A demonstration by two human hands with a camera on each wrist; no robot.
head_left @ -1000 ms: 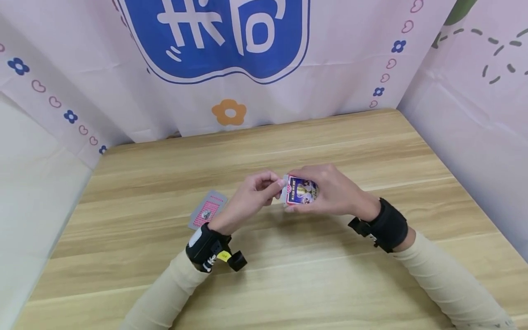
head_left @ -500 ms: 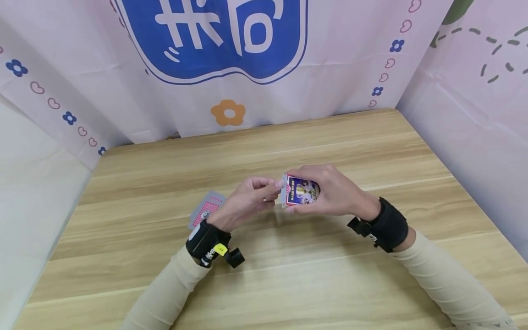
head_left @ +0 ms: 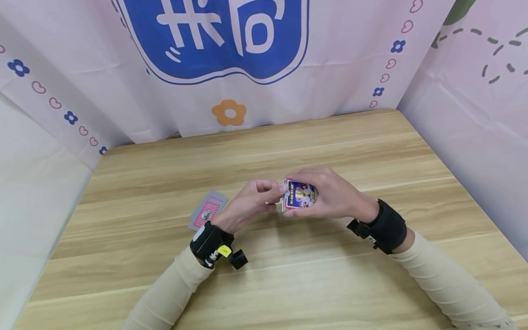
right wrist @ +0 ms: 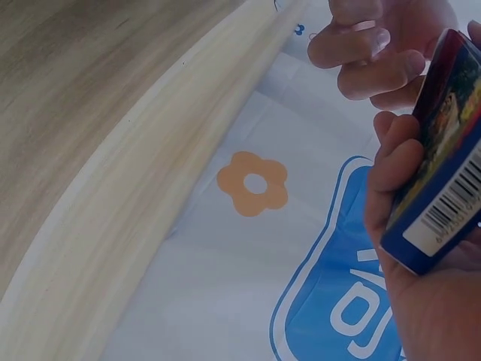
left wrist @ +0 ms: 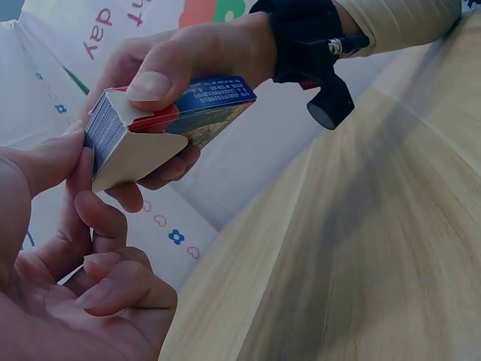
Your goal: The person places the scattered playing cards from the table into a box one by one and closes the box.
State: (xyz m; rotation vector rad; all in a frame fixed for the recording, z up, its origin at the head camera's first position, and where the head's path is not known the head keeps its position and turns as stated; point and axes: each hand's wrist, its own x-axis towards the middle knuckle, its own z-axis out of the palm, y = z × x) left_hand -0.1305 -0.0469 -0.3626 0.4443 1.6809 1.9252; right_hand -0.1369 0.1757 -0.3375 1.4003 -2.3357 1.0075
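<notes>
My right hand [head_left: 336, 192] grips a card box [head_left: 303, 195] by its sides, above the table. The box has a blue picture face with red trim; a barcode shows on its end in the right wrist view. Its open end faces left, where the edges of the playing cards [left wrist: 107, 137] show packed between pale flaps [left wrist: 139, 159]. My left hand [head_left: 253, 201] has its thumb and forefinger tips together at those card edges, the other fingers curled. Beside my left wrist, a red-and-grey patterned card [head_left: 207, 211] lies on the table, its pattern facing up.
The wood-grain table [head_left: 330, 275] reaches back to a printed curtain [head_left: 330, 82] with a blue sign and an orange flower. Another printed cloth [head_left: 474, 137] borders the right side. Both wrists carry black straps with small cameras.
My left hand draws back slightly, then comes up to the box again, thumb now over its open edge. The box in my right hand has shifted slightly down. The card on the table stays put.
</notes>
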